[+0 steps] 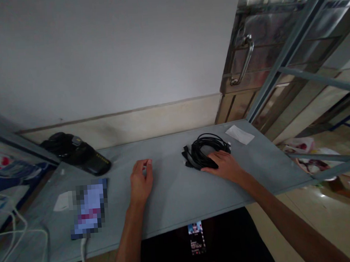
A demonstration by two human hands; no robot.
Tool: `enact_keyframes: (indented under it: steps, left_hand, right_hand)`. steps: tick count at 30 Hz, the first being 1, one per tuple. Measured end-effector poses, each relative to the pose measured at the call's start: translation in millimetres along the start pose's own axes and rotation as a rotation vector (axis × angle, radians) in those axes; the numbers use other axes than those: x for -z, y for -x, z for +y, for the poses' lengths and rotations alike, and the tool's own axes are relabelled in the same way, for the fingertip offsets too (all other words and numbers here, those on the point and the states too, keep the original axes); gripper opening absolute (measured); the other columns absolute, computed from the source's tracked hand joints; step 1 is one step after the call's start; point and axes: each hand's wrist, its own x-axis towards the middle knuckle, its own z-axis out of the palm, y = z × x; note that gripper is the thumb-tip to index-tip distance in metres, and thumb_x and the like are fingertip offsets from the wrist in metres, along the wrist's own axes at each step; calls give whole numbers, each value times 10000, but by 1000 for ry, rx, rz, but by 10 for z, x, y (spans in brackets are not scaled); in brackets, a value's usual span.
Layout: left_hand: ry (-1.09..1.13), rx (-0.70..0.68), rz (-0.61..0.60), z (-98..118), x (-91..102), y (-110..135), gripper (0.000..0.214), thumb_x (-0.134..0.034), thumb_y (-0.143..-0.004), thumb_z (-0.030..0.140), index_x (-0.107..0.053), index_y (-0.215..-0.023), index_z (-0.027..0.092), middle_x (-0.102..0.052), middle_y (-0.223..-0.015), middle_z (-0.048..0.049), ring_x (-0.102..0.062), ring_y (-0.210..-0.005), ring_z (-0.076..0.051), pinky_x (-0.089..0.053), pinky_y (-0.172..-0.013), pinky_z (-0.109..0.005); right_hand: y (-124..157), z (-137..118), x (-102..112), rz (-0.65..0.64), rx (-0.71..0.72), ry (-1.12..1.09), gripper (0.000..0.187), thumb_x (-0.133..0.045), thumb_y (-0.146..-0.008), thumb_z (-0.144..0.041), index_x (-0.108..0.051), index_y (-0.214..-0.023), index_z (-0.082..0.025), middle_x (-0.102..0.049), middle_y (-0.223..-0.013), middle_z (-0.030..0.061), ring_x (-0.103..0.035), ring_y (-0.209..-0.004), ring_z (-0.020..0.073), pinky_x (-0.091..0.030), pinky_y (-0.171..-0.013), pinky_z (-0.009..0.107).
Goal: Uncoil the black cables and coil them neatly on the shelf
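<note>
The left hand (141,181) was curled on the gray table (173,191), and I could not tell if it held anything. The right hand (222,167) lay open on a coil of black cable (205,152) near the far edge, maybe keeping it still.

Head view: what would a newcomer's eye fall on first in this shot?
The coil of black cable stands out first, lying on the grey tabletop under the right hand. The left hand rests curled on the tabletop to its left. Further left lie a black case and a pixelated packet, while a chrome pull handle catches the light at upper right.
</note>
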Motion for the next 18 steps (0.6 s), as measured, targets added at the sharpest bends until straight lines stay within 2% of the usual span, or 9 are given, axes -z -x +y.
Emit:
enact_keyframes:
  steps: [4, 8, 13, 18]
  left_hand:
    - [14, 6, -5, -15, -8, 11, 307, -506, -1152, 486, -693, -1094, 249, -767, -1067, -112, -729, -1032, -307, -600, -990, -506]
    - [31, 19, -9, -28, -22, 23, 299, -500, -1149, 483, -685, -1091, 256, -760, -1083, -111, -733, -1042, -303, -605, -999, -504]
    - [42, 3, -14, -33, -39, 32, 279, -504, -1150, 462, -686, -1098, 257, -756, -1086, -111, -727, -1053, -306, -595, -1018, -516]
    - [45, -6, -23, -49, -51, 25, 263, -508, -1141, 451, -689, -1079, 270, -761, -1069, -107, -724, -1035, -307, -598, -1001, -511]
  right_hand:
    - [56, 92, 31, 5, -9, -11, 487, -747, -1032, -726, -763, -988, -241, -805, -912, 126, -777, -865, 342, -623, -869, 477]
    - [123, 315, 80, 12, -87, 13, 497, -737, -1020, -751, -754, -969, -257, -804, -916, 128, -778, -896, 354, -626, -882, 481]
    - [204, 636, 229, 62, -245, 85, 635, -535, -1061, -851, -713, -1067, -241, -815, -987, 165, -801, -954, 394, -622, -872, 501]
    - [159, 766, 504, 86, -447, -27, 637, -399, -1085, -865, -617, -1080, -267, -780, -869, 126, -784, -838, 382, -566, -744, 457]
